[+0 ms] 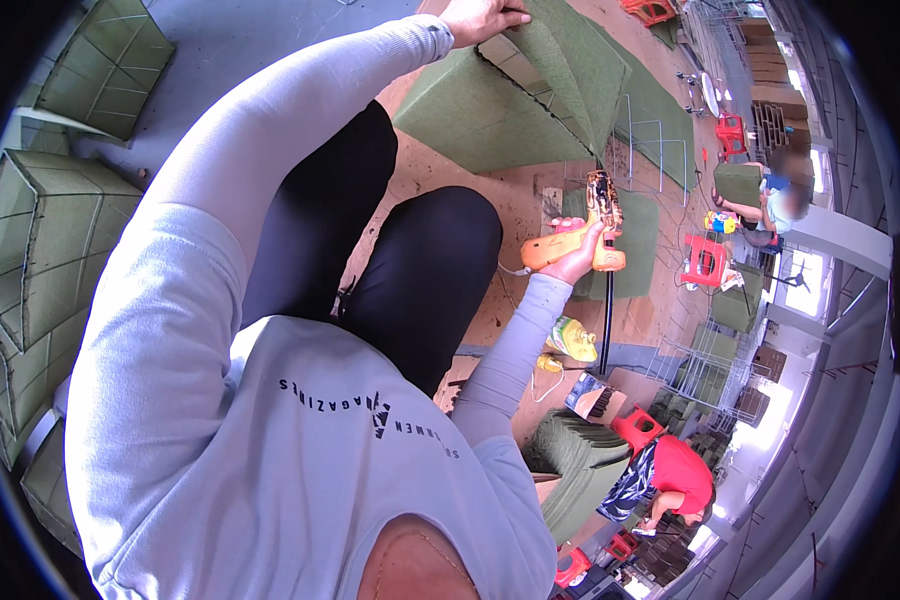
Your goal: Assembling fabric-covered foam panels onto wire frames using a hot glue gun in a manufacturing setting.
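The pale shirt (340, 470) is looming closest, while beyond the knees (445, 240) the left hand (480, 18)'s fingers are pinching a green box (465, 115), seemingly steadying it, the right hand (576, 258)'s clasping an orange glue gun (607, 225).

The glue gun (560, 246) glows bright orange, its nose blotched brown and black, and the box (460, 115) looks moss green to me. The sweatshirt (340, 490) is pale lilac-grey with dark lettering, the trousers (432, 270) plain black. I see a red shirt (686, 474), navy-and-white patterned shorts (630, 487) and a red stool (707, 262).
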Tool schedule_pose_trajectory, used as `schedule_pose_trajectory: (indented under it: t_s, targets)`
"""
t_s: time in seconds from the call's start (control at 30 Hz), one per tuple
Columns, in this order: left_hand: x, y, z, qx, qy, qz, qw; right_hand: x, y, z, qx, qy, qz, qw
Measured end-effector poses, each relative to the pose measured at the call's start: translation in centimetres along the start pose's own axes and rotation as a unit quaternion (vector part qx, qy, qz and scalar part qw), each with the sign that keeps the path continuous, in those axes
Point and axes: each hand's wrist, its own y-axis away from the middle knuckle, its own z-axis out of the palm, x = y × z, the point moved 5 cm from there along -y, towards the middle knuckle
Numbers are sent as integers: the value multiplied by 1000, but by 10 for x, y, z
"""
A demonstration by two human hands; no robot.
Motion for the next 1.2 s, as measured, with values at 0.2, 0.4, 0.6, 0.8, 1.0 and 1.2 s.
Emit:
schedule_pose_trajectory:
  t_s: [0.2,0.4,0.6,0.8,1.0,1.2]
  targets:
    - [2,-1,2,-16,8,-7,1000,-3,4,2,13,16,-5,1000]
    - [2,0,0,-8,33,10,999,0,3,2,18,18,-1,1000]
    - [4,1,0,-13,23,-3,1000,2,2,2,5,-2,-2,1000]
    - [6,1,-2,-16,24,-20,999,2,4,5,6,-4,-9,1000]
    - [6,2,-1,-24,42,-33,998,1,6,6,14,-19,-13,1000]
    - [3,1,0,-15,39,-13,999,3,7,7,32,29,-12,999]
